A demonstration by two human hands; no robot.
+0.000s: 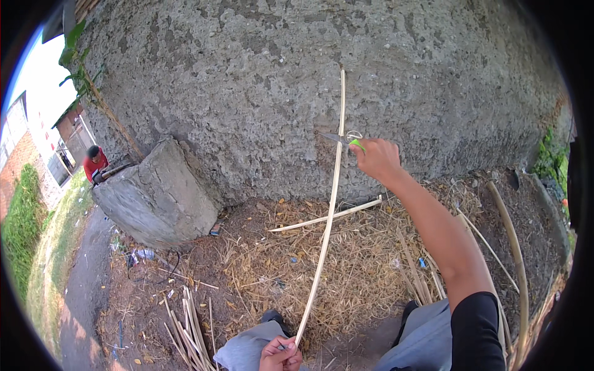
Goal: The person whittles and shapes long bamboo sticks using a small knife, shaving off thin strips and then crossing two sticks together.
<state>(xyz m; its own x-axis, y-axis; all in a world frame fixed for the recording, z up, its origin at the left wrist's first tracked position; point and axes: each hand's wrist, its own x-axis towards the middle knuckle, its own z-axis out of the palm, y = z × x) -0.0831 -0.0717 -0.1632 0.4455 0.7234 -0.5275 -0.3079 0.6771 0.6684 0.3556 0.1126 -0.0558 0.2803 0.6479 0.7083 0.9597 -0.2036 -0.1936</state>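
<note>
In the head view, the left hand [281,354] at 6 o'clock is closed around the lower end of a long bamboo strip [328,216]. The strip runs up toward 12 o'clock, against the rough wall [247,80]. The right hand [377,159] grips a knife [343,140] with a green handle, its blade touching the strip. A shorter strip [328,216] lies on the dry straw [346,272], and more sticks [189,331] lie at 7 o'clock.

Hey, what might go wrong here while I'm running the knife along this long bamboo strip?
The right hand works a green-handled knife against the bamboo strip at full arm's reach, so the blade may slip. The left hand has only a grip on the bottom end, so the thin strip may flex or snap. Loose strips by the knees could trip you.
</note>
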